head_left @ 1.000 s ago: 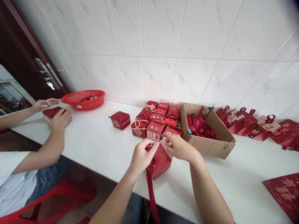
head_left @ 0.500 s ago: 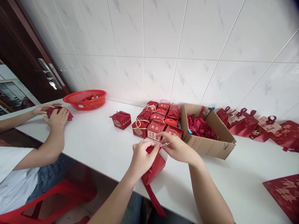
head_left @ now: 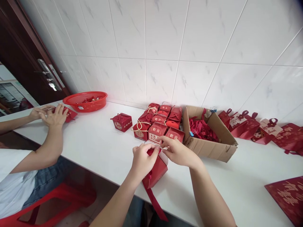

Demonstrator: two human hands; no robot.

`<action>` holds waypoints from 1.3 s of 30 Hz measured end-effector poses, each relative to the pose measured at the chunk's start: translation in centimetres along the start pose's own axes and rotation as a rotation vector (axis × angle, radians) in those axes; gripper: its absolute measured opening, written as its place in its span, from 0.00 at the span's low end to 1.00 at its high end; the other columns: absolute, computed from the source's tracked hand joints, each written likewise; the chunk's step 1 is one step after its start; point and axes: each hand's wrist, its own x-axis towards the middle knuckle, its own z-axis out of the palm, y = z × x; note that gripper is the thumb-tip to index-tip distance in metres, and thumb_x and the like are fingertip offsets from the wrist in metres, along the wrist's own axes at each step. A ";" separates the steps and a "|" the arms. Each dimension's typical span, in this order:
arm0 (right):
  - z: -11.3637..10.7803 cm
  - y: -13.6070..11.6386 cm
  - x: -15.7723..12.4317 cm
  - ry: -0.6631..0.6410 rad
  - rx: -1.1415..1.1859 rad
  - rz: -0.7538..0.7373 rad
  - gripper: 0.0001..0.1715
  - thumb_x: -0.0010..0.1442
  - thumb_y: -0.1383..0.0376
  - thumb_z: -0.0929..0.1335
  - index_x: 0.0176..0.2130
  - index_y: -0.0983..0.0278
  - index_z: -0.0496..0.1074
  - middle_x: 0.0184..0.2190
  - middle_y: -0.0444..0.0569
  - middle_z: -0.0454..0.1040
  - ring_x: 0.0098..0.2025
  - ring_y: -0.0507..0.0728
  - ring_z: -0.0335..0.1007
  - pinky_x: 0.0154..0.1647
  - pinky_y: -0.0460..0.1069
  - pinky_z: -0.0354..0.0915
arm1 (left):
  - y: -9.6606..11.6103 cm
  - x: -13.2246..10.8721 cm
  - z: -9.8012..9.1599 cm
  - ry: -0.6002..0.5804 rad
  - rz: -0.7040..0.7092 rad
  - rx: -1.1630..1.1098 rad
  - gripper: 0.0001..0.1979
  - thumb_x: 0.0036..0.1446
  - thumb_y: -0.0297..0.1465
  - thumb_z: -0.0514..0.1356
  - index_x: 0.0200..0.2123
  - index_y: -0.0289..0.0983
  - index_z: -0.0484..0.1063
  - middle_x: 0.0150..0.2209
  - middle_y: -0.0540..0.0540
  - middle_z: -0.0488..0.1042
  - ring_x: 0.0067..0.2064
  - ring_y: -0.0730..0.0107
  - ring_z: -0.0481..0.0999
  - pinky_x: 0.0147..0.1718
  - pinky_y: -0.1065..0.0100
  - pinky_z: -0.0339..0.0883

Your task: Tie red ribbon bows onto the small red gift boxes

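A red paper gift box (head_left: pixel 159 172) stands on the white table's near edge, right under my hands. A dark red ribbon (head_left: pixel 155 203) comes out of its lower side and hangs over the edge. My left hand (head_left: pixel 144 162) is closed at the box's top, thumb and forefinger pinching its upper edge where red ribbon shows. From the right, my right hand (head_left: pixel 176 150) meets it with thumb and forefinger pinched at the same edge. What lies between the right fingertips is too small to make out.
Finished-looking red boxes (head_left: pixel 157 128) stand grouped behind my hands, beside a cardboard box (head_left: pixel 213 151) of red ribbons. A single red box (head_left: pixel 121 122), a red basket (head_left: pixel 92 105) and a co-worker's hands (head_left: pixel 53 116) are leftward. Small bags (head_left: pixel 253 126) line the wall.
My hands stay at the box's top edge with only slight finger movement. On the left, the co-worker's hands have tilted their red box up. The view has shifted slightly.
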 end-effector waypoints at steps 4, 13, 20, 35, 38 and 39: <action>0.1 0.1 0.0 -0.016 -0.037 0.011 0.28 0.57 0.74 0.61 0.55 0.59 0.63 0.47 0.50 0.74 0.49 0.58 0.70 0.48 0.54 0.66 | -0.3 0.1 0.2 -0.032 0.015 0.031 0.11 0.58 0.35 0.54 0.29 0.40 0.74 0.33 0.48 0.78 0.39 0.61 0.75 0.44 0.59 0.61; -0.3 0.7 0.4 -0.068 -0.158 0.075 0.28 0.56 0.77 0.59 0.54 0.64 0.68 0.41 0.54 0.76 0.44 0.59 0.70 0.45 0.53 0.64 | -1.4 0.8 0.9 -0.105 0.113 0.171 0.13 0.59 0.38 0.53 0.28 0.41 0.74 0.31 0.47 0.78 0.35 0.60 0.75 0.45 0.57 0.60; -0.3 1.3 0.8 -0.040 -0.125 0.170 0.28 0.53 0.77 0.61 0.52 0.66 0.70 0.32 0.51 0.77 0.33 0.55 0.71 0.34 0.48 0.64 | -0.3 0.9 1.1 -0.204 0.088 0.124 0.14 0.60 0.36 0.52 0.29 0.43 0.76 0.32 0.49 0.79 0.37 0.60 0.75 0.46 0.57 0.61; -2.3 1.3 0.2 0.069 -0.022 0.161 0.14 0.52 0.74 0.62 0.37 0.64 0.71 0.26 0.44 0.70 0.26 0.50 0.63 0.26 0.45 0.59 | -8.8 -10.8 2.2 0.186 -0.007 0.070 0.22 0.49 0.40 0.62 0.44 0.39 0.61 0.42 0.41 0.69 0.45 0.55 0.71 0.42 0.57 0.68; -3.0 0.7 -0.4 0.172 0.215 0.105 0.11 0.55 0.70 0.63 0.38 0.64 0.72 0.29 0.45 0.71 0.26 0.50 0.63 0.26 0.45 0.60 | -9.4 -10.9 3.2 0.069 -0.100 0.100 0.18 0.51 0.41 0.60 0.42 0.38 0.63 0.40 0.41 0.72 0.43 0.54 0.73 0.42 0.54 0.67; -3.3 0.5 -0.7 0.264 0.315 0.064 0.10 0.56 0.69 0.64 0.39 0.63 0.72 0.30 0.45 0.72 0.27 0.50 0.65 0.28 0.45 0.62 | -9.5 -10.5 3.3 0.041 -0.103 0.109 0.18 0.51 0.41 0.59 0.42 0.38 0.64 0.40 0.41 0.72 0.43 0.54 0.73 0.43 0.53 0.66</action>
